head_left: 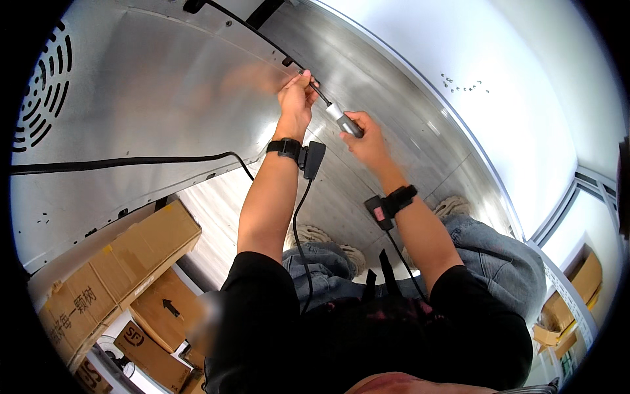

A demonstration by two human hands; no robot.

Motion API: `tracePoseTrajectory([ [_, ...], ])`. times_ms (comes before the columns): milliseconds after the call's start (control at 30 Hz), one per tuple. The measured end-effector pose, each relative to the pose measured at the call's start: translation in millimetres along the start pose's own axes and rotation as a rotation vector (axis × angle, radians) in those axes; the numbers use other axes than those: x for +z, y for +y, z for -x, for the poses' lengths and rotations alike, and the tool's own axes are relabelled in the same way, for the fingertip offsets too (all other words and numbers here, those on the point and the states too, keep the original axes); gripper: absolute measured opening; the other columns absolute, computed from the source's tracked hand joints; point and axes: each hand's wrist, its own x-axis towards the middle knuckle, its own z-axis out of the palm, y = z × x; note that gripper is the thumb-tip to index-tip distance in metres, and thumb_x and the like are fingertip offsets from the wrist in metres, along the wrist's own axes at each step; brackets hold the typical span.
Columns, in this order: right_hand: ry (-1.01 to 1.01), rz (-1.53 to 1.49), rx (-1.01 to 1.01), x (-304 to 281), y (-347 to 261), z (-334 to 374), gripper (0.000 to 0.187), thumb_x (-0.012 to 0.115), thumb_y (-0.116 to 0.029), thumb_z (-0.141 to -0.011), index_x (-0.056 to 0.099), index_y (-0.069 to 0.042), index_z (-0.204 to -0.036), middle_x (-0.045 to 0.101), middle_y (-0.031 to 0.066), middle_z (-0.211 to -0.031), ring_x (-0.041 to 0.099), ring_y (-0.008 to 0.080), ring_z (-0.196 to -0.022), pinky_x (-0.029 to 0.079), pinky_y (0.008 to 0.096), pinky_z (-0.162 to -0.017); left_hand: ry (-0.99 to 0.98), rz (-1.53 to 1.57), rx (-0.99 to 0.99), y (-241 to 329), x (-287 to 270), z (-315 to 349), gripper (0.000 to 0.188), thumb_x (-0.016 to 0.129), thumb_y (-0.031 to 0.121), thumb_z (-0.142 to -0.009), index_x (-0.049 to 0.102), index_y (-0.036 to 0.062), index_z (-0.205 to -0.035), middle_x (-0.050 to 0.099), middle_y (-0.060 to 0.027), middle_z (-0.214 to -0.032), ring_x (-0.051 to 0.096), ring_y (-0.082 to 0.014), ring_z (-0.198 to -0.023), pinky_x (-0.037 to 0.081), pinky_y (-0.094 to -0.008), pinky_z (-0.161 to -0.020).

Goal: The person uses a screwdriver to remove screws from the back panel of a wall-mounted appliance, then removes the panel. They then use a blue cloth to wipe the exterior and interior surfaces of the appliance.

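Note:
My right hand (pixel 367 138) grips a screwdriver (pixel 348 123) by its grey and white handle. Its dark shaft slants up and left to the edge of a large metal panel (pixel 177 85). At that edge my left hand (pixel 298 102) is closed, with thumb and fingers pinched around the shaft near its tip. Whatever the tip meets is hidden by the fingers. Both wrists wear black straps with small cabled boxes.
Several small screws (pixel 467 87) lie on a white surface at the right. A black cable (pixel 131 161) crosses the panel, which has curved vent slots at the left. Cardboard boxes (pixel 131 253) stand at the lower left, and an opened carton (pixel 558 315) sits at the lower right.

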Motion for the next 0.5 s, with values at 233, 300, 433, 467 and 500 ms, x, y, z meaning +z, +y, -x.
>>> tracePoseTrajectory([
  [233, -0.112, -0.559, 0.338, 1, 12, 3, 0.036, 0.068, -0.007, -0.083, 0.057, -0.003, -0.117, 0.063, 0.011, -0.098, 0.06, 0.0171, -0.072, 0.046, 0.0299, -0.056, 0.055, -0.01, -0.002, 0, 0, -8, 0.007, 0.066, 0.011, -0.088, 0.063, 0.0067, -0.091, 0.062, -0.0011, -0.075, 0.057, -0.0109, -0.063, 0.044, -0.025, -0.053],
  [300, -0.35, -0.944, 0.6, -17, 12, -6, 0.036, 0.068, -0.008, -0.083, 0.057, -0.004, -0.117, 0.063, 0.0111, -0.098, 0.061, 0.017, -0.073, 0.046, 0.0293, -0.056, 0.05, 0.021, -0.012, 1, 2, -5, 0.008, 0.068, 0.009, -0.085, 0.061, 0.0074, -0.087, 0.062, -0.0014, -0.074, 0.058, -0.0107, -0.062, 0.044, -0.0237, -0.052],
  [433, -0.224, -0.383, 0.345, -8, 19, -7, 0.034, 0.07, -0.009, -0.082, 0.057, -0.005, -0.114, 0.064, 0.0108, -0.094, 0.061, 0.0172, -0.07, 0.046, 0.0305, -0.057, 0.027, 0.048, -0.022, 1, 1, -2, 0.006, 0.068, 0.01, -0.086, 0.062, 0.007, -0.088, 0.063, -0.0013, -0.075, 0.058, -0.0109, -0.062, 0.045, -0.0241, -0.053],
  [467, -0.087, -0.124, 0.256, -2, 16, -6, 0.037, 0.071, -0.009, -0.082, 0.056, -0.005, -0.115, 0.064, 0.0104, -0.093, 0.061, 0.0173, -0.069, 0.046, 0.0308, -0.057, 0.034, 0.028, -0.026, 2, 2, -1, 0.005, 0.067, 0.011, -0.087, 0.063, 0.0068, -0.088, 0.063, -0.0011, -0.076, 0.057, -0.0111, -0.063, 0.045, -0.0245, -0.054],
  [500, 0.02, 0.074, 0.034, 0, 24, -8, 0.038, 0.071, -0.009, -0.082, 0.055, -0.005, -0.117, 0.064, 0.0097, -0.092, 0.061, 0.0171, -0.069, 0.046, 0.0314, -0.057, 0.04, 0.009, -0.03, 3, 3, 1, 0.006, 0.066, 0.012, -0.088, 0.065, 0.0065, -0.089, 0.063, -0.0008, -0.077, 0.057, -0.0112, -0.064, 0.045, -0.0249, -0.055],
])
